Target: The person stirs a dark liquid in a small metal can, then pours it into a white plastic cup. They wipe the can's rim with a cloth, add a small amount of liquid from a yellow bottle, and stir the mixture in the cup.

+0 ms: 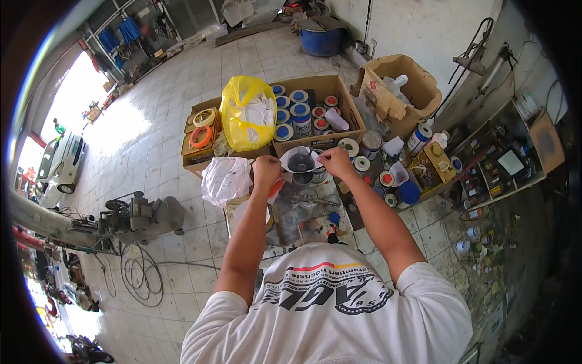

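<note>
My left hand [267, 170] and my right hand [336, 162] are held out over the work table, fingers pinched. Between them they grip opposite edges of a white paper strainer [291, 159], which looks dark grey in its middle. Just below it, cans stand partly hidden. A metal tool that looks like a spray gun [310, 199] lies on the stained table top [303, 229] nearer to me. Beside my left hand is a crumpled white cloth [225, 181], with something orange-red partly hidden behind my wrist.
Beyond my hands, a cardboard box [354, 124] holds several paint cans, next to a yellow plastic bag [245, 136] and tape rolls [201, 137]. More cans and a gold tin [431, 165] crowd the right. A compressor [142, 215] and coiled hose [142, 276] occupy the left floor.
</note>
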The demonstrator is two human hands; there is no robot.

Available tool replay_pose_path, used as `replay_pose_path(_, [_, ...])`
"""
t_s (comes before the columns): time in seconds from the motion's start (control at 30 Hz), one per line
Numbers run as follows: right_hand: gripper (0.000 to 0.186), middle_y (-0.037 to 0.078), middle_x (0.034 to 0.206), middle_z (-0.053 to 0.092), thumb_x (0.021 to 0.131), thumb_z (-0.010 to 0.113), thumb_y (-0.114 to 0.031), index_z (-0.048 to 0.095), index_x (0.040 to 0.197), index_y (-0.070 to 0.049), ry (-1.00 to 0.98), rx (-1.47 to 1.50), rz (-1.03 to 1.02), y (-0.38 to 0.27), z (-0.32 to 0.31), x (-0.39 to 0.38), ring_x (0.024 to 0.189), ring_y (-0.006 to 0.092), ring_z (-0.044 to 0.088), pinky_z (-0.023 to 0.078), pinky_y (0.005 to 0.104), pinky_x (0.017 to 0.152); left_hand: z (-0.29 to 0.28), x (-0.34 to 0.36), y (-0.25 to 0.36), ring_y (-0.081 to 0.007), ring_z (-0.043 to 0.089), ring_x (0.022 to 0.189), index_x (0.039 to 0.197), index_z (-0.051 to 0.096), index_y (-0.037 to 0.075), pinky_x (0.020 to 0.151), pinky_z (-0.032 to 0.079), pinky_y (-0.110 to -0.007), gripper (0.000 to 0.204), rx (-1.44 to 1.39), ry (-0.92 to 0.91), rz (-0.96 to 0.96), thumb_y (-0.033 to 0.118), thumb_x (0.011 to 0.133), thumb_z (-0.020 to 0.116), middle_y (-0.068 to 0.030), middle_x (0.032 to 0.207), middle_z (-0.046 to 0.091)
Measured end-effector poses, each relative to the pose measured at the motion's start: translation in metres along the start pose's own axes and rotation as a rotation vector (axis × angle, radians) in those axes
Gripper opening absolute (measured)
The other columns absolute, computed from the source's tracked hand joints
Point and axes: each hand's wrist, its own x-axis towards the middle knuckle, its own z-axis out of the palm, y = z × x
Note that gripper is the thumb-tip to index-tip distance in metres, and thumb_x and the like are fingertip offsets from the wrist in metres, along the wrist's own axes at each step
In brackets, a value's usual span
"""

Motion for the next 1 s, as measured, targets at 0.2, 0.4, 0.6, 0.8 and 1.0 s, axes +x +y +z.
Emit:
replay_pose_path(0.2, [0.022, 0.017, 0.091, 0.078, 0.087, 0.081, -0.026, 0.082, 0.097, -0.006, -0.019, 0.005, 0.020, -0.004, 0.000, 0.000, 0.082, 0.0321, 0.076, 0.059, 0.0415, 0.077, 0.000, 0.001, -0.008, -0.0175, 0.072, 0.056, 0.090, 0.077, -0.006, 0.054, 0.058, -0.031, 0.016, -0.020, 0.006, -0.001, 0.007, 0.090, 0.068, -0.0120, 0.069, 0.074])
replay_pose_path(0.4, [0.022, 0.018, 0.092, 0.078, 0.087, 0.080, -0.025, 0.082, 0.097, -0.005, -0.010, 0.005, 0.012, -0.005, -0.002, -0.003, 0.086, 0.0347, 0.076, 0.059, 0.0432, 0.080, 0.000, -0.003, -0.006, -0.0185, 0.073, 0.058, 0.089, 0.077, -0.006, 0.056, 0.059, -0.032, 0.015, -0.065, 0.004, -0.055, 0.007, 0.089, 0.069, -0.0125, 0.070, 0.075])
replay_pose_path(0.6, [0.022, 0.016, 0.091, 0.079, 0.088, 0.081, -0.026, 0.083, 0.098, -0.006, -0.001, -0.002, 0.014, -0.006, -0.002, -0.002, 0.083, 0.0300, 0.076, 0.059, 0.0405, 0.077, -0.002, -0.006, -0.003, -0.0175, 0.072, 0.058, 0.089, 0.077, -0.005, 0.055, 0.058, -0.031, 0.017, -0.063, 0.002, -0.052, 0.008, 0.091, 0.067, -0.0118, 0.070, 0.075])
replay_pose_path(0.8, [0.021, 0.014, 0.083, 0.078, 0.092, 0.079, -0.024, 0.082, 0.099, -0.004, -0.023, -0.009, 0.019, -0.008, -0.002, -0.002, 0.069, 0.0242, 0.076, 0.059, 0.0387, 0.069, -0.005, -0.007, -0.006, -0.0178, 0.073, 0.058, 0.089, 0.077, -0.005, 0.055, 0.058, -0.031, 0.018, -0.066, 0.009, -0.042, 0.009, 0.091, 0.066, -0.0118, 0.071, 0.075])
replay_pose_path(1.0, [0.021, 0.013, 0.077, 0.077, 0.093, 0.076, -0.021, 0.081, 0.098, -0.001, -0.077, 0.087, 0.093, -0.009, -0.003, -0.004, 0.064, 0.0238, 0.075, 0.059, 0.0375, 0.068, -0.004, -0.008, -0.007, -0.0195, 0.074, 0.059, 0.088, 0.078, -0.003, 0.059, 0.060, -0.032, 0.015, -0.072, 0.018, -0.046, 0.007, 0.089, 0.067, -0.0117, 0.068, 0.075])
